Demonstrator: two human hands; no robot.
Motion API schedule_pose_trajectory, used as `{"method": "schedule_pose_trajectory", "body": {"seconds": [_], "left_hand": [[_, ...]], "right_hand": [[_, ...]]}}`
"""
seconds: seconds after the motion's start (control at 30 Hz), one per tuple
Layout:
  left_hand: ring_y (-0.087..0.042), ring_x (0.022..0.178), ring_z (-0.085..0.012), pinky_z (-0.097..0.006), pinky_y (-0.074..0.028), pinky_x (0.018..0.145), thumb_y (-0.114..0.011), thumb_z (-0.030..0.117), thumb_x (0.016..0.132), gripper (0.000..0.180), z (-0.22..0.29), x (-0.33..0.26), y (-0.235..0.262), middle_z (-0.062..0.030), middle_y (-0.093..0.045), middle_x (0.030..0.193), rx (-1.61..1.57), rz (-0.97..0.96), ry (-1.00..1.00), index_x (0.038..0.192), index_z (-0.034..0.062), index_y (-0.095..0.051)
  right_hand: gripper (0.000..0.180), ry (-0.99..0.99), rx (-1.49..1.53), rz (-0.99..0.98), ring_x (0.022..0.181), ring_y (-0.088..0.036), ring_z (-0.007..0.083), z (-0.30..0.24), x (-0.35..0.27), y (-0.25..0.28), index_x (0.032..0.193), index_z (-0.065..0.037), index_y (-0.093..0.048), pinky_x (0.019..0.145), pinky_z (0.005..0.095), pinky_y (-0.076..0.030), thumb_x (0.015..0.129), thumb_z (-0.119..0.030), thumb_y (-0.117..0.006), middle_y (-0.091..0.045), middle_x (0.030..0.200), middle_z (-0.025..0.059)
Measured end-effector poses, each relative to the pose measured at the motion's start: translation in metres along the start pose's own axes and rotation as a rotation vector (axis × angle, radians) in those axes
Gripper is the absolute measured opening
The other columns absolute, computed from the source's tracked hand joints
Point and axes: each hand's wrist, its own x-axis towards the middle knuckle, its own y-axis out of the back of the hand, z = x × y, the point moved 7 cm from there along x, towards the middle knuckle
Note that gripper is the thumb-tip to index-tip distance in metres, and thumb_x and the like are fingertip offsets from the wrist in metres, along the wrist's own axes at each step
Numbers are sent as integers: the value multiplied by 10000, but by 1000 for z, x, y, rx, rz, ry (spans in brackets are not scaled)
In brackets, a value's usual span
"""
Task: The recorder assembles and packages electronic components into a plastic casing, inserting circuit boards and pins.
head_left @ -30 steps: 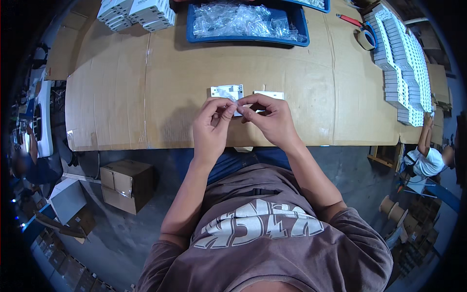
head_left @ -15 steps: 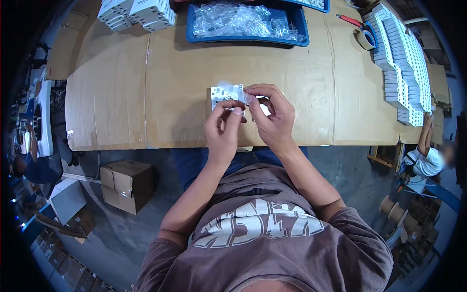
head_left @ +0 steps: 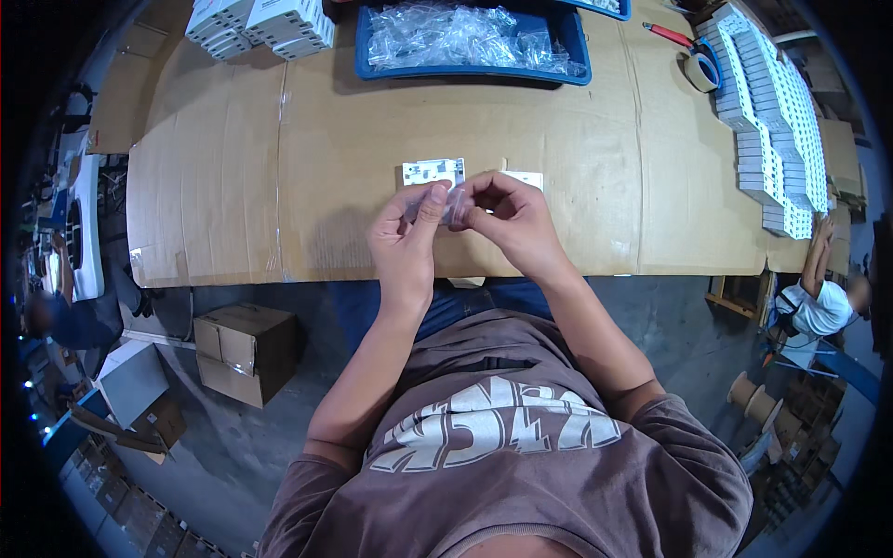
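Between my two hands is a small clear plastic bag point(head_left: 453, 206), pinched from both sides above the cardboard-covered table. My left hand point(head_left: 406, 228) is closed on its left part, thumb on top. My right hand point(head_left: 507, 216) pinches its right part between thumb and fingertips. What the bag holds, if anything, is too small to make out. Just beyond my fingers lies a small white printed box point(head_left: 433, 171), partly hidden by my left hand. Another white flat piece point(head_left: 528, 178) shows behind my right hand, mostly covered.
A blue tray point(head_left: 474, 73) of clear plastic bags stands at the far side. Stacks of white boxes are at far left point(head_left: 288, 28) and along the right point(head_left: 772, 121). A tape roll point(head_left: 699, 73) and a red-handled tool point(head_left: 668, 35) lie far right. People work at both sides.
Both hands have come slightly nearer to me and left, with the bag between them. My left thumb now lies over the bag, and more of the white piece at right shows.
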Motion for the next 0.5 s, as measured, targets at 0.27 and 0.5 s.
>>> {"method": "schedule_pose_trajectory", "body": {"seconds": [0.27,0.5], "left_hand": [[-632,957,-105,-252,-475,823,-820,257,917,356,9,15,16,-36,-724,1035,210,23,-23,1168,25,-720],[-638,1093,-239,-414,-383,1055,-901,290,687,615,55,6,-22,-41,-712,1145,1186,-393,-712,1237,105,-698]], "right_hand": [[79,-190,-46,-71,788,-704,122,7,1,9,1031,48,-674,719,272,-591,976,-6,-657,-716,914,64],[111,-195,-168,-32,761,-683,98,-1,-3,7,1024,52,-698,674,266,-579,967,-43,-694,-732,871,62]]}}
